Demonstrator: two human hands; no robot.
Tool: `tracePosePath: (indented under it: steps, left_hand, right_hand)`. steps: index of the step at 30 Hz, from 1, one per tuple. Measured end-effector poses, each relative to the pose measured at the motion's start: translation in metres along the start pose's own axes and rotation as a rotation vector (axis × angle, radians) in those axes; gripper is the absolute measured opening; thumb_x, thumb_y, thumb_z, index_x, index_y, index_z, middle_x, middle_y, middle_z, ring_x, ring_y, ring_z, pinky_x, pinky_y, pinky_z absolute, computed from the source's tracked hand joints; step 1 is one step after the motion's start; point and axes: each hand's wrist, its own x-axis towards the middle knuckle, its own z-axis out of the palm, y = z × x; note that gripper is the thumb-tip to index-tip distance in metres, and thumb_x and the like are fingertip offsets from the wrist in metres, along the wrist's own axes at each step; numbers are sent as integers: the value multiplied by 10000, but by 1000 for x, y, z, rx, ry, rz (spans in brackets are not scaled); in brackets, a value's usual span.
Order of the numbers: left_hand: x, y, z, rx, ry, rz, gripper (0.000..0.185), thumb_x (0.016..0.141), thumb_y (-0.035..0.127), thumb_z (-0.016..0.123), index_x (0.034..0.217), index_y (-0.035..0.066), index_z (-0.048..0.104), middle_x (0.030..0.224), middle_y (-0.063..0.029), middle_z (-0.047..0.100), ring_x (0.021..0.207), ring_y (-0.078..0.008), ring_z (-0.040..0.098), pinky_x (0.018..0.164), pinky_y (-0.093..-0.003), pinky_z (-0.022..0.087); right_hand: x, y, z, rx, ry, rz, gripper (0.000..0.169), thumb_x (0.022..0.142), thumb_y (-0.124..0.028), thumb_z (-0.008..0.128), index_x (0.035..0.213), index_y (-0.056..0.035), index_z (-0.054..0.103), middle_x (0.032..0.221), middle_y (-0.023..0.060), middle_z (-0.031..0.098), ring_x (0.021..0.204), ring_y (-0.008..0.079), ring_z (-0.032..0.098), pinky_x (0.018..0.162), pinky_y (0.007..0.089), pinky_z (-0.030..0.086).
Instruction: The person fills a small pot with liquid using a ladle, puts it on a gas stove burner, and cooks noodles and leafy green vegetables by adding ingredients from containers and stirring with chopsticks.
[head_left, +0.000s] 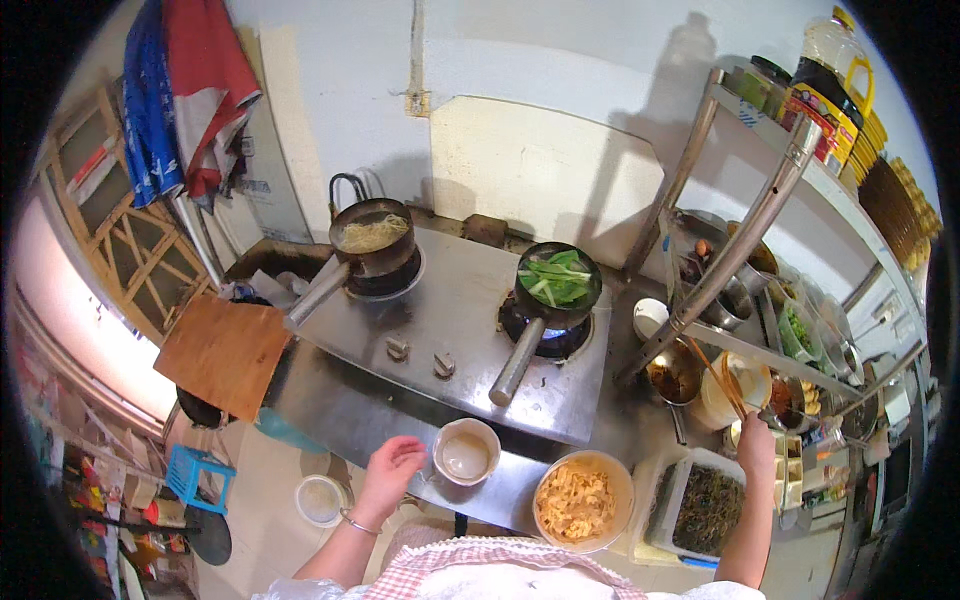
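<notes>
My left hand (396, 466), with a bangle at its wrist, hovers with loosely bent fingers and holds nothing. Just to its right a pale bowl (465, 452) with a little cloudy content stands on the steel counter edge. My right hand (756, 442) grips long wooden chopsticks (731, 384), their tips over the whitish tub (731, 397) and metal ladle (675, 373) below the rack. On the lit right burner sits a small pan (551, 311) of green leaves, handle towards me. A second pan (373, 259) holds noodles on the left burner.
A bowl of orange-brown food pieces (581, 499) stands at the front, beside a clear box of dark shredded food (709, 510). A metal rack (780, 187) with an oil bottle (829, 97) rises at right. A brown board (225, 354) juts out at left.
</notes>
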Motion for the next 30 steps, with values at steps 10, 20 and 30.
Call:
tracePosePath:
  steps: [10,20,30]
  left_hand:
    - [16,48,69,24,-1102,99,410,852,133,467,1220,31,317,1143,-106,433,1050,-154,436,860,-275,387]
    - [45,100,-24,-452,-953,-200,307,897,222,362,1125,21,405,958,-120,539,775,-182,564,639,-273,474]
    - [86,125,-109,-532,-868,-234,177,878,128,372,977,8,455,833,-73,506,674,-146,490,577,-272,440]
  right_hand:
    - [-66,-203,-121,1837,-225,150,148,864,-189,438,852,-52,493,514,-30,344,410,55,276,355,187,218]
    - [-49,-443,-86,1824,-645,-267,290,894,-203,364,1078,14,417,820,73,552,744,139,528,697,239,436]
    - [-55,-528,-78,1105,-874,-441,423,870,-375,363,907,17,518,748,162,586,709,252,585,644,351,452]
